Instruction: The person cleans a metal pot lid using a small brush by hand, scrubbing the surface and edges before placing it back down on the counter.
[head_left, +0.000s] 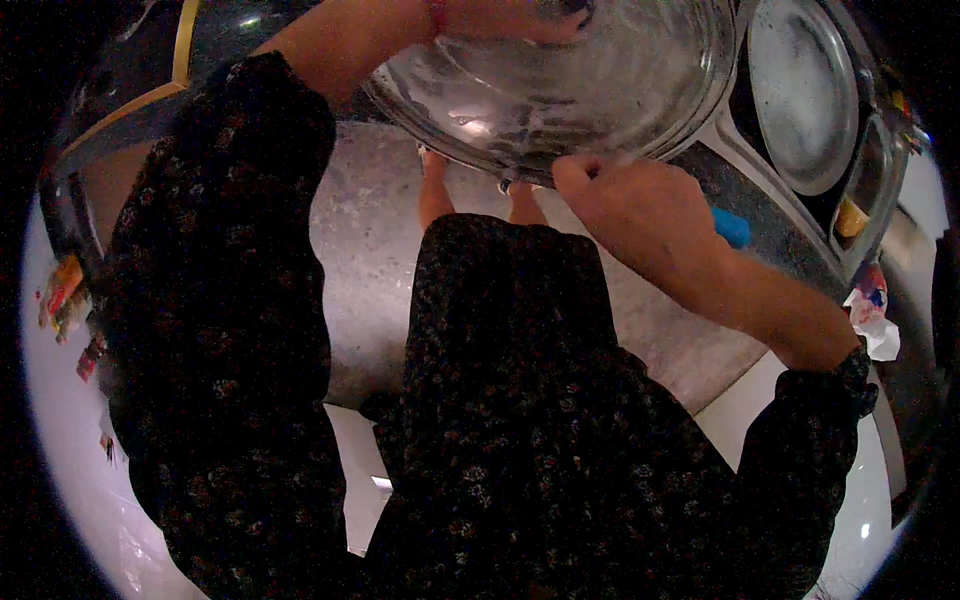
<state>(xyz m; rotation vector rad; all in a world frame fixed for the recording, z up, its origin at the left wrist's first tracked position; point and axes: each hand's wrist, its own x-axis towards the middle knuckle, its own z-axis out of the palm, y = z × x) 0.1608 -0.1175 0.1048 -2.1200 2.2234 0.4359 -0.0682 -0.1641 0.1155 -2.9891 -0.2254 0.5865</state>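
A large round metal basin (480, 97), shiny and wet-looking, is at the top centre, tilted above the floor. Over its inside lies my left hand (544, 21), cut off by the picture's top edge; something dark shows by its fingers, too unclear to name. My right hand (630, 191) grips the near rim of the basin, with the thumb side towards the middle and the fingers mostly hidden. A blue object (731, 228) rests on the dark counter just beyond my right wrist.
At right is a metal sink unit (765, 169) with an oval bowl (806, 97) and a narrow side compartment holding a yellowish item (851, 217). A dark counter with a yellow edge strip (182, 52) stands at upper left. White and red packaging (874, 322) lies far right.
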